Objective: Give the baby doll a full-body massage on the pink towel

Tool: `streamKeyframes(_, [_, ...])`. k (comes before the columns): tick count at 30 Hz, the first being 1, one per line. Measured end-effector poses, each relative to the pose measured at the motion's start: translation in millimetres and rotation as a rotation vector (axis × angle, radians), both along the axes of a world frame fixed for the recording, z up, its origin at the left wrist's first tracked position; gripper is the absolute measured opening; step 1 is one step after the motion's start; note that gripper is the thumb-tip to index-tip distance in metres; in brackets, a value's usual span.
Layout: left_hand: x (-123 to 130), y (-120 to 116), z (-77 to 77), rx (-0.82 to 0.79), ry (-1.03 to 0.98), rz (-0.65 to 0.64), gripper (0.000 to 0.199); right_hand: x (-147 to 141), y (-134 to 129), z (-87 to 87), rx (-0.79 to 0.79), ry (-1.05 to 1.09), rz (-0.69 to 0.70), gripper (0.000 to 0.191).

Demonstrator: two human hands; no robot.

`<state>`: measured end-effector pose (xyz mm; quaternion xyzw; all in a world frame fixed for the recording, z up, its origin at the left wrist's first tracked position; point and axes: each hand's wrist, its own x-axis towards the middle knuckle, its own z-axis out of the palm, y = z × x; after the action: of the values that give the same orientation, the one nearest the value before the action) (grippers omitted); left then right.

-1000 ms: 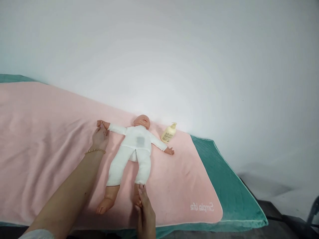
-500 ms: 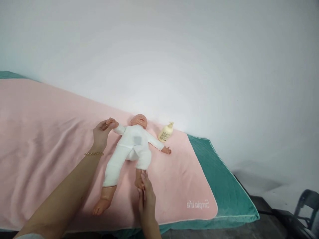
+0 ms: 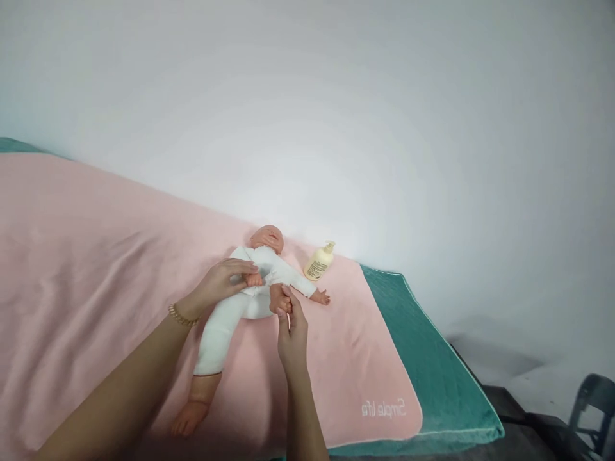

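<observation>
A baby doll (image 3: pixel 263 260) with a white cloth body lies on its back on the pink blanket (image 3: pixel 355 358), its head toward the wall. My left hand (image 3: pixel 223 280) is closed around the doll's hand on the left, held over its belly. Pinched in the fingers of my right hand (image 3: pixel 293 330) is the doll's foot (image 3: pixel 280 299), raised so that this leg is bent up toward the body. The doll's other leg (image 3: pixel 214 346) lies stretched toward me. Its other arm (image 3: pixel 307 286) extends to the right on the blanket.
A pale yellow pump bottle (image 3: pixel 319 261) stands just right of the doll, near the white wall (image 3: pixel 307 115). Beneath the blanket, a green cover (image 3: pixel 432 358) shows at the right. A dark chair (image 3: pixel 596 410) is at the lower right.
My left hand has brought the doll's hand rightward and down across its body. My right hand has lifted the doll's foot upward, bending that leg, so hand and foot are now close together.
</observation>
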<state>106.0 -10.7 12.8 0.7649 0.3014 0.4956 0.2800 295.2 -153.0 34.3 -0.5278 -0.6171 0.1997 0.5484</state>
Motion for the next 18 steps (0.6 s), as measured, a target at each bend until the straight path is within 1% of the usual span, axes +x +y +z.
streamKeyframes(3, [-1, -4, 4.9, -0.102, -0.096, 0.031, 0.028, -2, -8, -4.0, 0.009, -0.002, 0.007, 0.042])
streamKeyframes(5, [-1, -7, 10.0, -0.205, -0.202, 0.093, 0.03, -3, -17, -6.5, 0.015, -0.011, -0.001, 0.042])
streamKeyframes(7, [-2, -8, 13.7, -0.278, -0.331, 0.165, 0.033, -5, -28, -9.7, 0.02, -0.022, -0.018, 0.042])
streamKeyframes(9, [-4, -4, 13.5, -0.301, -0.506, 0.199, 0.033, -7, -40, -14.1, 0.027, -0.036, -0.027, 0.041])
streamKeyframes(11, [-7, 4, 8.7, -0.303, -0.706, 0.217, 0.034, -8, -53, -20.4, 0.031, -0.056, -0.016, 0.041])
streamKeyframes(13, [-13, 16, 0.0, -0.319, -0.878, 0.258, 0.033, -9, -66, -29.2, 0.037, -0.083, -0.002, 0.041])
streamKeyframes(16, [-23, 33, -15.5, -0.442, -1.078, 0.318, 0.026, -9, -88, -47.9, 0.038, -0.121, -0.022, 0.042])
streamKeyframes(18, [-31, 41, -24.8, -0.527, -1.139, 0.34, 0.019, -10, -101, -63.3, 0.03, -0.145, -0.033, 0.043])
